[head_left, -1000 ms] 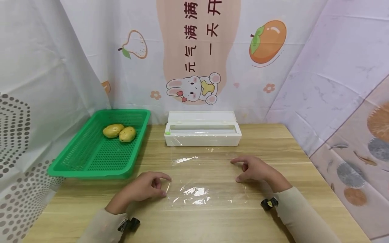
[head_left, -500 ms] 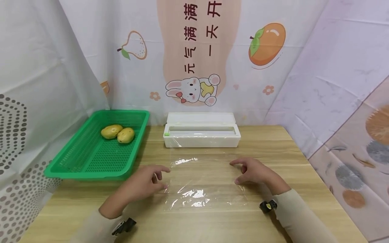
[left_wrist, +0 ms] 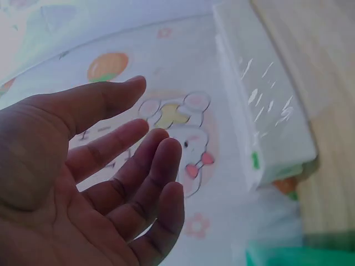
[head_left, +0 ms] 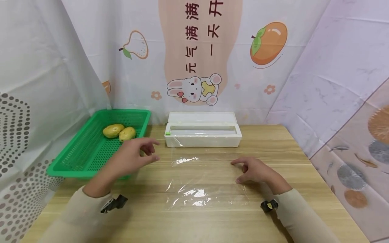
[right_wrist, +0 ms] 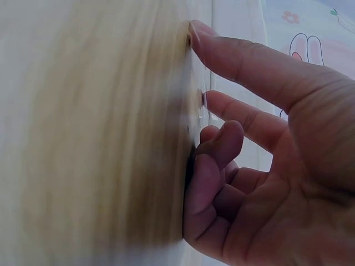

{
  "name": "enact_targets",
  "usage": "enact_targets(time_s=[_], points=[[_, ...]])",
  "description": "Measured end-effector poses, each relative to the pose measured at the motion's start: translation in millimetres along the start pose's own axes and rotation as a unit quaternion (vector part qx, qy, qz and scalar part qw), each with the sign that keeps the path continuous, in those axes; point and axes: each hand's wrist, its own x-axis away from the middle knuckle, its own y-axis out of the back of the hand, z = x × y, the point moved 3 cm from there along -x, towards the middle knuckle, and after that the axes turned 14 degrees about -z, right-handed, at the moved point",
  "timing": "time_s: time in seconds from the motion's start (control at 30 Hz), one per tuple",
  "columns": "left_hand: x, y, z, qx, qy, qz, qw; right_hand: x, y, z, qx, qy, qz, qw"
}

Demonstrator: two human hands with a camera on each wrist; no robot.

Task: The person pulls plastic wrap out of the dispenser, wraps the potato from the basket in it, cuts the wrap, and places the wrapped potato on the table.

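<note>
A sheet of clear plastic wrap (head_left: pixel 194 194) lies on the table, its upper end reaching the white wrap dispenser box (head_left: pixel 203 140), whose lid stands raised. My right hand (head_left: pixel 253 170) touches the sheet's right edge with thumb and index fingertips spread apart, the other fingers curled under, as the right wrist view shows. My left hand (head_left: pixel 133 153) is above the table by the basket's right rim, off the sheet. In the left wrist view its fingers (left_wrist: pixel 161 172) are loosely bent and hold nothing.
At the left stands a green plastic basket (head_left: pixel 138 118) with two yellow, mango-like fruits (head_left: pixel 113 131) in it. The left forearm crosses in front of its near right corner. A printed curtain (head_left: pixel 136 84) hangs behind the wooden table (head_left: pixel 212 226).
My left hand has left the sheet's left edge and moved up and left toward the green basket. The right hand stays in place at the right edge.
</note>
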Motion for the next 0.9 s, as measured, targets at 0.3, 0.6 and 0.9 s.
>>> enact_targets(time_s=[0.3,0.6,0.9], points=[[-34.4,40.8,12.1,-0.009,0.029,-0.047,0.9984,2.4,1,-4,-0.002,-0.008,-0.002,1.0],[-65.7,66.6,38.2,-0.014,0.056,-0.092,0.9941,2.1,1,0,-0.004,-0.007,-0.004,1.0],[-77.7,66.9,63.4,-0.025,0.082,-0.071,0.9938,1.3,0,0,-0.001,-0.001,-0.003,1.0]])
